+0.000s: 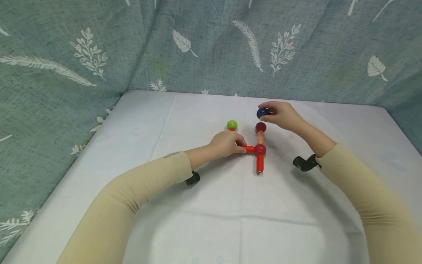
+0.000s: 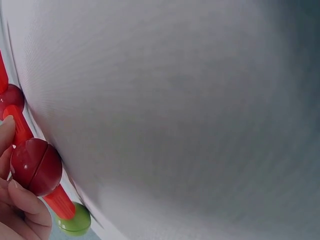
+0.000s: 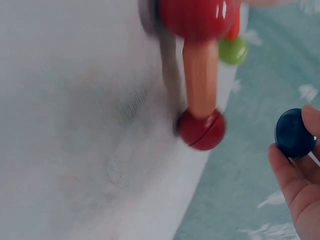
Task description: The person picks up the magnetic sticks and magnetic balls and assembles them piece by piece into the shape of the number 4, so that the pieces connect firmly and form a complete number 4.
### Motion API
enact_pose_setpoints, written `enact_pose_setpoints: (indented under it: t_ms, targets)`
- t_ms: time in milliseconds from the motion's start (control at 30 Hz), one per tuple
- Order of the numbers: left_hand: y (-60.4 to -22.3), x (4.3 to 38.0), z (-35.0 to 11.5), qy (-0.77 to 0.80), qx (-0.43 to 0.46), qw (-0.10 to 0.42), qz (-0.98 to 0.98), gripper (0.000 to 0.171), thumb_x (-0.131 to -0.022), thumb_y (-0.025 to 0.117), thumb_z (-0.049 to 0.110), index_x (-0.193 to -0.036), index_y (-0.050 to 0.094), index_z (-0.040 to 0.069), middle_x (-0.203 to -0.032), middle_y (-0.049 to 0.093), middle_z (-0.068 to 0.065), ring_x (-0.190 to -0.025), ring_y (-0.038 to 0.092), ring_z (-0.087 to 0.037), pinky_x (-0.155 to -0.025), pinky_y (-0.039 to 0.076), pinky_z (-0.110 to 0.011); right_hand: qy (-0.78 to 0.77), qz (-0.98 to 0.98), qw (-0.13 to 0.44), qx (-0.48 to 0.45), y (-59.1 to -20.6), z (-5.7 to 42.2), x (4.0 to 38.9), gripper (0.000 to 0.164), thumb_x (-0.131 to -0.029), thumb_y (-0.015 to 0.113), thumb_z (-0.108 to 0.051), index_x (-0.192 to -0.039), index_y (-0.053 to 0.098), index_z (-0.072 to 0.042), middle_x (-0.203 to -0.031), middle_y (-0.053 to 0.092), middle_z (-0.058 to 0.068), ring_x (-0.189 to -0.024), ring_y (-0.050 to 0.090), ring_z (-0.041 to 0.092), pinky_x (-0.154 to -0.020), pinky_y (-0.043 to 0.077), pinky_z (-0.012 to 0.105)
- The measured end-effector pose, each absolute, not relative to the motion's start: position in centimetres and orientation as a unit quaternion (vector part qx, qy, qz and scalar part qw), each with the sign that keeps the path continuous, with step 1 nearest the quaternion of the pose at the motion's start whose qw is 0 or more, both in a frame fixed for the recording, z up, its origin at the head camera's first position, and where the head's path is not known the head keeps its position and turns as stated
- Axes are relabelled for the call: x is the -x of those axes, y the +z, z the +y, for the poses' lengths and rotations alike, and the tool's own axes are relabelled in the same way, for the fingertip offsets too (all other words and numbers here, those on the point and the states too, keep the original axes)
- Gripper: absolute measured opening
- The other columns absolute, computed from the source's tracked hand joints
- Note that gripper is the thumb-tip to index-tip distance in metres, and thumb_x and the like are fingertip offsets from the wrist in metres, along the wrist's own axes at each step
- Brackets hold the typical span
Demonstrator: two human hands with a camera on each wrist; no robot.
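My left hand [image 1: 227, 143] grips a structure of balls and rods. Its fingers are around a red ball [image 2: 36, 167] and the short red rod [image 1: 249, 149] beside it; the head view hides that ball behind the hand. That rod meets a second red ball [image 1: 260, 149], from which another red rod [image 1: 260, 164] points toward me and an orange-brown rod [image 1: 260, 137] points away, capped by a third red ball [image 1: 261, 127]. A green ball [image 1: 232, 125] tops the left branch. Just beyond the far red ball, my right hand [image 1: 282, 115] pinches a dark blue ball [image 3: 291, 134].
A white cloth [image 1: 211, 227] with fold creases covers the table. Behind it and along the left hangs a grey-green curtain [image 1: 204, 47] printed with white leaves. Dark wrist cameras [image 1: 304, 163] hang beneath both beige sleeves.
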State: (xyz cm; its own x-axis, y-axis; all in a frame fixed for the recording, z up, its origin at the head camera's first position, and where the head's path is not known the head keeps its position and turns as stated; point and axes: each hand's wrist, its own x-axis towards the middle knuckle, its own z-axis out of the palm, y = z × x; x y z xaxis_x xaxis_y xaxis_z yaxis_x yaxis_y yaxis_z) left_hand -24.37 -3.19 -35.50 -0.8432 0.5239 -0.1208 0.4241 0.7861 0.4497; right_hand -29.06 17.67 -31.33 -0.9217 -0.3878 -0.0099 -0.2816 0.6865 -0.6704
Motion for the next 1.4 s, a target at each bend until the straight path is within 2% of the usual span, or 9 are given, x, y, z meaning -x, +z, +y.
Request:
enact_pose_setpoints:
  t_ms: [133, 367, 533, 667, 833, 1033, 1200, 1400]
  targets:
    - [-35.5, 24.4, -3.2, 0.207, -0.253, 0.119, 0.938, 0.017, -0.081, 0.070, 0.027, -0.095, 0.072, 0.018, -0.087, 0.066, 0.006, -0.076, 0.054, -0.010, -0.067, 0.041, -0.022, -0.351, 0.911, 0.053, 0.209, -30.9, 18.2, 26.0, 0.040, -0.084, 0.064, -0.005, -0.122, 0.055, -0.001, -0.118, 0.055, 0.019, -0.106, 0.057, 0.032, -0.087, 0.047, 0.043]
    - [-35.5, 24.3, -3.2, 0.205, -0.251, 0.118, 0.939, 0.016, -0.081, 0.070, 0.025, -0.094, 0.072, 0.017, -0.085, 0.066, 0.006, -0.075, 0.053, -0.010, -0.066, 0.039, -0.022, -0.348, 0.908, 0.045, 0.230, -30.3, 18.7, 21.2, 0.041, -0.081, 0.067, -0.003, -0.119, 0.055, 0.004, -0.116, 0.053, 0.018, -0.105, 0.057, 0.032, -0.086, 0.047, 0.042]
    - [-35.4, 24.2, -3.0, 0.202, -0.247, 0.119, 0.940, 0.017, -0.081, 0.070, 0.026, -0.096, 0.072, 0.017, -0.089, 0.067, 0.005, -0.077, 0.053, -0.010, -0.069, 0.041, -0.023, -0.343, 0.902, 0.040, 0.261, -31.4, 18.7, 17.9, 0.037, -0.075, 0.072, -0.002, -0.110, 0.060, 0.004, -0.114, 0.054, 0.016, -0.101, 0.057, 0.029, -0.083, 0.049, 0.041]
    - [-35.3, 24.1, -3.1, 0.201, -0.245, 0.118, 0.941, 0.017, -0.081, 0.070, 0.026, -0.096, 0.072, 0.017, -0.089, 0.067, 0.005, -0.077, 0.053, -0.011, -0.069, 0.041, -0.023, -0.316, 0.898, 0.046, 0.301, -32.9, 18.7, 16.0, 0.033, -0.074, 0.075, -0.005, -0.104, 0.063, 0.001, -0.104, 0.059, 0.011, -0.090, 0.060, 0.022, -0.075, 0.052, 0.034]
    - [-35.2, 24.1, -3.1, 0.200, -0.245, 0.118, 0.941, 0.017, -0.081, 0.070, 0.026, -0.095, 0.072, 0.017, -0.089, 0.067, 0.005, -0.077, 0.053, -0.010, -0.068, 0.040, -0.023, -0.270, 0.907, 0.065, 0.316, -34.3, 18.7, 14.6, 0.033, -0.072, 0.077, -0.012, -0.102, 0.065, -0.002, -0.095, 0.062, 0.005, -0.080, 0.061, 0.013, -0.069, 0.053, 0.025]
    - [-35.2, 24.1, -3.1, 0.201, -0.249, 0.116, 0.940, 0.017, -0.081, 0.070, 0.025, -0.095, 0.072, 0.017, -0.089, 0.067, 0.005, -0.076, 0.053, -0.011, -0.066, 0.040, -0.022, -0.239, 0.908, 0.093, 0.330, -35.2, 18.5, 14.0, 0.036, -0.073, 0.077, -0.016, -0.105, 0.066, -0.004, -0.094, 0.060, 0.003, -0.079, 0.056, 0.011, -0.068, 0.051, 0.022]
    - [-35.4, 24.1, -3.1, 0.199, -0.250, 0.114, 0.941, 0.017, -0.081, 0.070, 0.026, -0.095, 0.072, 0.017, -0.089, 0.067, 0.005, -0.077, 0.054, -0.010, -0.068, 0.041, -0.023, -0.221, 0.911, 0.120, 0.327, -35.3, 18.2, 14.0, 0.036, -0.073, 0.076, -0.018, -0.107, 0.066, -0.010, -0.085, 0.057, -0.001, -0.069, 0.049, 0.007, -0.060, 0.046, 0.018]
    - [-35.2, 24.0, -3.1, 0.196, -0.247, 0.116, 0.942, 0.018, -0.081, 0.070, 0.026, -0.096, 0.072, 0.017, -0.090, 0.067, 0.004, -0.078, 0.054, -0.011, -0.069, 0.041, -0.023, -0.170, 0.915, 0.082, 0.357, -35.3, 17.9, 13.8, 0.036, -0.073, 0.076, -0.016, -0.108, 0.066, -0.013, -0.082, 0.059, -0.003, -0.066, 0.050, 0.003, -0.058, 0.045, 0.017]
